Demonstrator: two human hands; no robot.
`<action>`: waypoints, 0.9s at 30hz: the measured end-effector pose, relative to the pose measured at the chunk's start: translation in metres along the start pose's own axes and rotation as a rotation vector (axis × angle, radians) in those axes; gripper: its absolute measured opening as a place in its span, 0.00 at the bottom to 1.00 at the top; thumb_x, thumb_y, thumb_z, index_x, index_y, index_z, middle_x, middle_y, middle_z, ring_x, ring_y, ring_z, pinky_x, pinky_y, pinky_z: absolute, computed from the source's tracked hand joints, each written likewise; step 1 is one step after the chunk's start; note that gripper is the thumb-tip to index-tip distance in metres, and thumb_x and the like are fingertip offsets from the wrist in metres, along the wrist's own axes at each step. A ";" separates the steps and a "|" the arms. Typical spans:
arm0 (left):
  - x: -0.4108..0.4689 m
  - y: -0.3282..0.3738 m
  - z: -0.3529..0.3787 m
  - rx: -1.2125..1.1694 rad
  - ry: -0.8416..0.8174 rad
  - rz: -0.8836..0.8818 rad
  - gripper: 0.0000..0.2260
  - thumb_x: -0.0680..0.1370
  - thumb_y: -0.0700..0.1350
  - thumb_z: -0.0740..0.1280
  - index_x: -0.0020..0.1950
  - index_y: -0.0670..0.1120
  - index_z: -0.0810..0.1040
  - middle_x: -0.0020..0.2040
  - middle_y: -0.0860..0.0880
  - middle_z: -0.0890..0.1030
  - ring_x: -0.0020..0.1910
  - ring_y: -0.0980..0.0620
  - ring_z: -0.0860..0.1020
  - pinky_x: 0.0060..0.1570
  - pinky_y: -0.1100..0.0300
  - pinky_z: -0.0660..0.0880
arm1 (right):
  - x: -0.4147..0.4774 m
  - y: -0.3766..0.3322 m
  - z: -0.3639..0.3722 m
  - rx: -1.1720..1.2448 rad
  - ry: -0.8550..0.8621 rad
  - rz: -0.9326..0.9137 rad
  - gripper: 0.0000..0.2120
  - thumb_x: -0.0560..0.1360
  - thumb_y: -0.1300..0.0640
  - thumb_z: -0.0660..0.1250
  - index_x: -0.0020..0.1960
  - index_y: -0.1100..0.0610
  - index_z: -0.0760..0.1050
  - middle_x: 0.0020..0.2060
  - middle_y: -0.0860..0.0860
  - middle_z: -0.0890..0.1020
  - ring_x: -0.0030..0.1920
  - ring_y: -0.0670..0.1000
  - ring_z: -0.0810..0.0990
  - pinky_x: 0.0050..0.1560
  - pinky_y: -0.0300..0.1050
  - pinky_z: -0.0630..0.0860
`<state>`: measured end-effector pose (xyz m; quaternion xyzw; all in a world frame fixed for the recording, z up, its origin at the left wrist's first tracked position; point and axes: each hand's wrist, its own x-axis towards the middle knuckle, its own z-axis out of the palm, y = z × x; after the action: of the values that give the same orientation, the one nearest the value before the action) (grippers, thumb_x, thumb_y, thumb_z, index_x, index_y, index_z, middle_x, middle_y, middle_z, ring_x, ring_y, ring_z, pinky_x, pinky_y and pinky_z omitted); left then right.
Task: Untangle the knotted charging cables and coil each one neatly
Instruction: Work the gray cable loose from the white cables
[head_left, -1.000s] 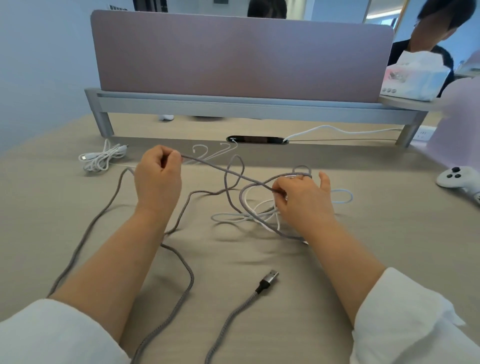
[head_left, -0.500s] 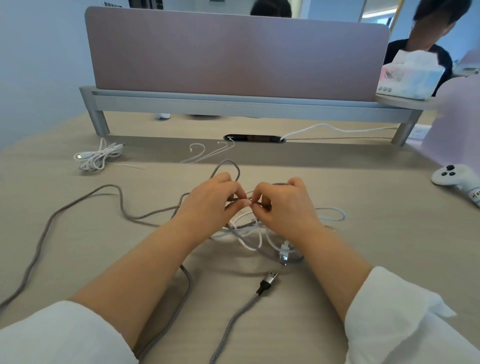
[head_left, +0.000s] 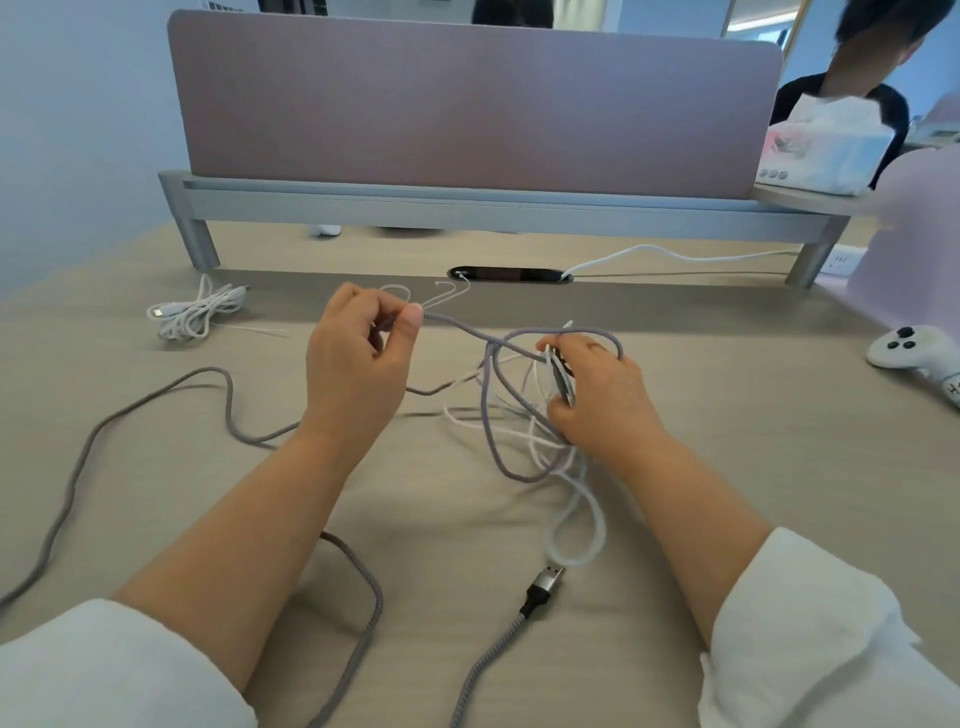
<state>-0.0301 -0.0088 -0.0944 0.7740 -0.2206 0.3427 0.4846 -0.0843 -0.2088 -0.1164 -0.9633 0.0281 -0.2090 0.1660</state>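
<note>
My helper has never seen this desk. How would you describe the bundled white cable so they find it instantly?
Find the left metal leg of the pink divider. Just before it lies the bundled white cable. It alone is gathered; the other cables sprawl loose around the hands.

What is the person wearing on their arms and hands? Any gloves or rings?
No gloves, and no ring or watch shows. The left hand and right hand are bare. The left sleeve and right sleeve are loose, white and rumpled, and leave the forearms bare.

desk (head_left: 727, 467) | grey cable (head_left: 208, 370) | white cable bundle (head_left: 192, 314) | controller (head_left: 909, 345)
</note>
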 end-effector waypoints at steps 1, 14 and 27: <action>0.001 0.000 -0.001 0.001 0.011 -0.028 0.07 0.77 0.42 0.65 0.39 0.47 0.72 0.35 0.57 0.67 0.33 0.66 0.69 0.34 0.75 0.63 | 0.000 0.001 -0.001 0.067 0.020 -0.016 0.19 0.71 0.61 0.64 0.61 0.50 0.72 0.57 0.48 0.78 0.58 0.52 0.75 0.61 0.50 0.68; -0.010 0.012 0.003 0.220 -0.450 0.139 0.16 0.75 0.57 0.52 0.46 0.50 0.76 0.39 0.59 0.74 0.36 0.56 0.70 0.39 0.60 0.66 | -0.007 -0.016 0.007 0.162 0.231 -0.206 0.11 0.70 0.55 0.67 0.52 0.54 0.80 0.38 0.48 0.84 0.38 0.54 0.81 0.51 0.56 0.76; -0.002 0.000 -0.005 0.128 -0.373 -0.008 0.11 0.73 0.54 0.69 0.34 0.51 0.78 0.24 0.53 0.71 0.27 0.56 0.69 0.32 0.59 0.66 | -0.004 -0.012 -0.005 0.383 0.273 -0.277 0.11 0.72 0.66 0.63 0.48 0.56 0.81 0.41 0.48 0.83 0.37 0.46 0.81 0.43 0.46 0.78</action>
<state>-0.0329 -0.0038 -0.0946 0.8542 -0.2813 0.2045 0.3866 -0.0900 -0.1986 -0.1094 -0.8719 -0.1221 -0.3593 0.3095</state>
